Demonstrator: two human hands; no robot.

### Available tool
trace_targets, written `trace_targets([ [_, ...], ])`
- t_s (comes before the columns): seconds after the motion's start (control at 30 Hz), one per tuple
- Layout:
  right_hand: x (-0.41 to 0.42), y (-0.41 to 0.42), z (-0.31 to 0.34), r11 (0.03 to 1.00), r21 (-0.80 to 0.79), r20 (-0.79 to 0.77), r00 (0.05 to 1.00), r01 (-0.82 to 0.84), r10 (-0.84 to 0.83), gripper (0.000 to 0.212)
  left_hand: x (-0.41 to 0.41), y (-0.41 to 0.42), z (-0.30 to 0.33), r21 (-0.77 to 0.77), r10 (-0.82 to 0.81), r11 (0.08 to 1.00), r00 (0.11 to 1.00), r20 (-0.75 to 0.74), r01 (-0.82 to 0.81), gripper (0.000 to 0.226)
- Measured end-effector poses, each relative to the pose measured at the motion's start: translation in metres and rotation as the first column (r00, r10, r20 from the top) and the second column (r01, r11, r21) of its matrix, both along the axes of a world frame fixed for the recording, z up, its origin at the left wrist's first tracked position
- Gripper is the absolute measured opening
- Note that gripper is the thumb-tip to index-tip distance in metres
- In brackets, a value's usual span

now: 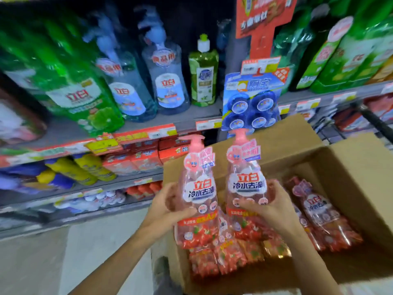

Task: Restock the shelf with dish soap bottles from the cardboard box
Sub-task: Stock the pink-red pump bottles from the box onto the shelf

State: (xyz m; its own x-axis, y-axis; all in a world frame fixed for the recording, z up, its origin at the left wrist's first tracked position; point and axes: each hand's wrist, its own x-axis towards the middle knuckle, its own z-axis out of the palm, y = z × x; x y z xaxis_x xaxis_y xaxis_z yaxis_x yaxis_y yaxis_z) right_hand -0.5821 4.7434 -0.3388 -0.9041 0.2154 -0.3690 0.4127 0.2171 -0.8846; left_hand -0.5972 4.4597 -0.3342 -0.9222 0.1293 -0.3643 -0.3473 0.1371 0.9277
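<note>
The left hand (pixel 170 206) and right hand (pixel 270 206) each wrapped around the waist of a pink bottle, left bottle (pixel 196 192) and right bottle (pixel 246 184), holding both upright above the open box (pixel 348 167), in front of the shelf (pixel 148 122). More bottles (pixel 319 213) lay flat inside the box. Each looked full, so probably fairly heavy, with a stiff clear-plastic body under a glossy film sleeve that could be slippery. The narrowing middle seemed the safest hold; the pump heads looked too fragile to lift by. The box was matte corrugated cardboard.
</note>
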Motion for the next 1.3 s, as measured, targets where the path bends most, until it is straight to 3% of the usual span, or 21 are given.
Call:
trace_targets([
  [0.1,-0.013,-0.040,0.054,0.990,-0.135,-0.106,0.994,-0.035,0.021,0.062,-0.015,-0.042,0.057,0.040,0.028,0.999,0.987,-0.158,-0.022,0.076],
  [0.27,-0.034,-0.100,0.144,0.978,-0.164,-0.363,0.930,-0.125,0.058,0.065,-0.038,-0.098,0.155,0.084,0.066,0.996,0.899,-0.434,-0.033,0.066],
  [0.57,-0.091,-0.176,0.287,0.963,-0.054,-0.702,0.696,-0.264,0.151,0.068,-0.072,-0.167,0.288,0.119,0.144,0.989,0.632,-0.761,-0.083,0.068],
  [0.87,-0.161,-0.248,0.366,0.938,-0.034,-0.802,0.570,-0.344,0.179,0.077,-0.106,-0.229,0.369,0.153,0.189,0.982,0.471,-0.861,-0.114,0.061],
  [1.1,-0.215,-0.284,0.395,0.926,-0.065,-0.824,0.543,-0.371,0.160,0.067,-0.157,-0.254,0.397,0.277,0.298,0.954,0.498,-0.815,-0.117,0.064],
  [1.3,-0.258,-0.295,0.397,0.915,-0.111,-0.782,0.602,-0.389,0.161,0.081,-0.208,-0.259,0.394,0.295,0.316,0.947,0.542,-0.779,-0.129,0.057],
])
